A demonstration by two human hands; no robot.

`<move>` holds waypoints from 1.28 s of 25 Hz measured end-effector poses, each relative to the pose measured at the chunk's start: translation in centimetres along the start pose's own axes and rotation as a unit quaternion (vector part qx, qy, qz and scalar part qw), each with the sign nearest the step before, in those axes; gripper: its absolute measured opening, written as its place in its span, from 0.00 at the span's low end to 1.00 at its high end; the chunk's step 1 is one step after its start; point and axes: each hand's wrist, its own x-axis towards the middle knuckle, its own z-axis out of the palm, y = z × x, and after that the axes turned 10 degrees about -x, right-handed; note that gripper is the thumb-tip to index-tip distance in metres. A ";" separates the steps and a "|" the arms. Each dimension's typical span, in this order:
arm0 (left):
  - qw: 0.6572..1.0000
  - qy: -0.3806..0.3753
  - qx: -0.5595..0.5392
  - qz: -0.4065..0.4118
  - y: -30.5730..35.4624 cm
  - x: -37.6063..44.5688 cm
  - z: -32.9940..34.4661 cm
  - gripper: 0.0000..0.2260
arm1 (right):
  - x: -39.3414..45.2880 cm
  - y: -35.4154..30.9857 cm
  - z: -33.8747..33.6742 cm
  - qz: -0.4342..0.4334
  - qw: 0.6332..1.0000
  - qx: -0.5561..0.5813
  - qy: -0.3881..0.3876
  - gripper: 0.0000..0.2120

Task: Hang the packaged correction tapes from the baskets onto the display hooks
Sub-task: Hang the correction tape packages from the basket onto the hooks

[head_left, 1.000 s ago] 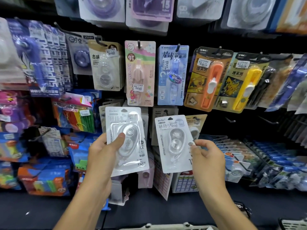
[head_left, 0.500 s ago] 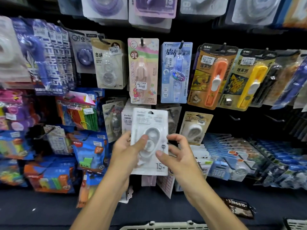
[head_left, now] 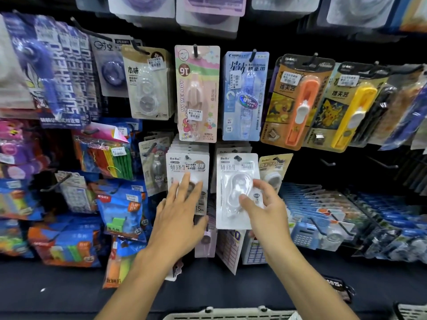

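Fingers of my right hand (head_left: 265,211) curl around the white correction tape pack (head_left: 235,190), its long axis upright, its hole just at the hook (head_left: 237,158). My left hand (head_left: 178,213) lies flat and open on the neighbouring hung pack (head_left: 187,167), holding nothing. A moment ago both hands held the packs together in front; now they are apart, each at its own hook.
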 end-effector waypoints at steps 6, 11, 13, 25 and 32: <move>1.000 -0.003 -0.003 0.001 -0.5 -0.2 0.8 0.40 | 6.3 1.5 2.8 -0.022 0.991 -0.133 0.022 0.23; 1.000 0.001 0.016 0.013 -1.2 -0.4 0.8 0.41 | 8.0 2.3 4.4 -0.038 0.984 -0.173 -0.023 0.29; 0.999 0.004 0.030 0.017 -1.4 -0.4 0.9 0.42 | 6.5 3.6 4.9 -0.079 0.968 -0.239 -0.013 0.30; 0.989 0.064 0.101 0.085 -2.3 0.3 1.9 0.40 | 10.6 5.6 6.9 -0.243 0.739 -0.627 -0.039 0.39; 0.987 0.089 0.085 0.103 -1.9 0.3 1.9 0.38 | 11.1 5.3 8.4 -0.290 0.691 -0.661 0.032 0.36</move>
